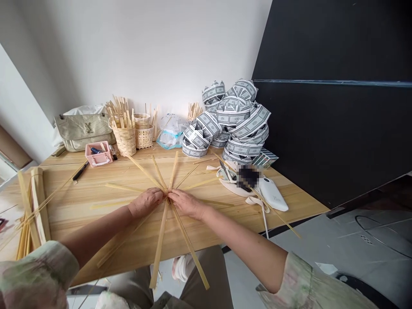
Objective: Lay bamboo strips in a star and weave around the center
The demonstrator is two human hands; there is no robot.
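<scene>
Flat bamboo strips (161,240) cross at one point and fan out like a star over the wooden table. My left hand (149,201) closes on the crossing from the left, its fingers bent and pressed together. From the right, my right hand (185,202) pinches the same crossing, thumb and fingertips close to the other hand. Two broad strip ends reach past the table's front edge over my lap. The exact weave under the fingertips is hidden.
Woven baskets (124,139) holding strips, a pink box (99,154) and a bag (84,132) stand at the back left. Patterned paper rolls (233,113) pile up behind. Scissors (227,171) and a white phone-like device (273,194) lie right; more strips (40,206) lie left.
</scene>
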